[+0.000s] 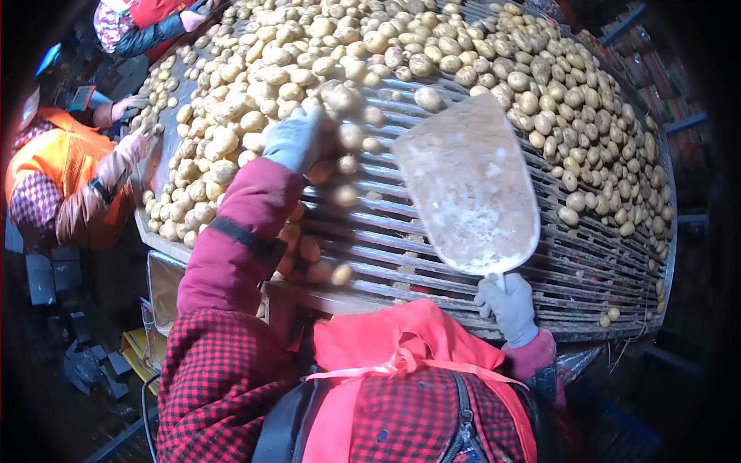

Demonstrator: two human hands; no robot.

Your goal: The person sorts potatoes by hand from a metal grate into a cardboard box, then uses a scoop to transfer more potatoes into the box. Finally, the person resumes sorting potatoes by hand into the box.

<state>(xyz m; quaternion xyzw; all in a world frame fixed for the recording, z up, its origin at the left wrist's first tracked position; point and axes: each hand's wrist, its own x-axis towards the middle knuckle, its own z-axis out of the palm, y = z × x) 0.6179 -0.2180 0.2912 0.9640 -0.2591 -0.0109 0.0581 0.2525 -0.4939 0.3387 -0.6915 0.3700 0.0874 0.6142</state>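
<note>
Many potatoes (pixel 247 85) lie heaped on a slatted metal table (pixel 386 193). My left hand (pixel 295 140), in a pale glove, reaches into the edge of the heap, touching potatoes; its fingers are partly hidden and blurred. Several blurred potatoes lie below and to the right of it, near the table's front edge. My right hand (pixel 509 305), also gloved, is closed around the handle of a wide, flat, worn scoop (pixel 471 193). The scoop's blade points away from me over the slats, with a second mass of potatoes (pixel 587 116) beyond it on the right.
A co-worker in an orange vest (pixel 65 147) has both hands at the table's left edge. Another person's dark sleeve (pixel 147 38) shows at the top left. The table's metal rim (pixel 166 248) runs along the near left side, with a yellow crate (pixel 137 351) below.
</note>
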